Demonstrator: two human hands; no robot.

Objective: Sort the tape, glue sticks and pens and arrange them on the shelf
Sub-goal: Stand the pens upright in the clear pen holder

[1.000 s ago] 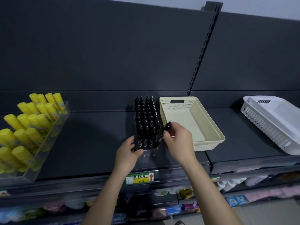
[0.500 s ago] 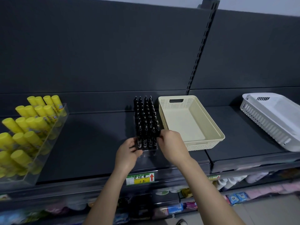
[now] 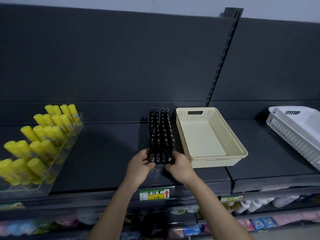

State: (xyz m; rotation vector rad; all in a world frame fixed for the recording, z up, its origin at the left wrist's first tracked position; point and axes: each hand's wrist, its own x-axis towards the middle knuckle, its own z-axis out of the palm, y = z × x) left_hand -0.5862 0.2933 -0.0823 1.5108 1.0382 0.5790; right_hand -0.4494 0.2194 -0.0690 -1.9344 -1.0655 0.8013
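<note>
— While the right hand (image 3: 180, 165) was pinching a single pen a second ago, what is it doing now?
— It is gripping the front right corner of the pen stand (image 3: 158, 168). The left hand (image 3: 140, 164) is gripping the left corner, fingers curled round it. So that pen is probably sitting in its place.
— And the pens (image 3: 161, 134)?
— They are standing upright in tight black rows just behind the fingertips, on the shelf (image 3: 103, 153), beside a cream basket (image 3: 218, 157).

Left of the fingers (image 3: 144, 155) the shelf (image 3: 107, 153) lies open as far as the glue sticks (image 3: 43, 135). Just right of them a basket (image 3: 214, 163) blocks the side, close against the pens (image 3: 160, 135). Beyond the pens the back panel (image 3: 155, 66) closes the way; above them, open air
</note>
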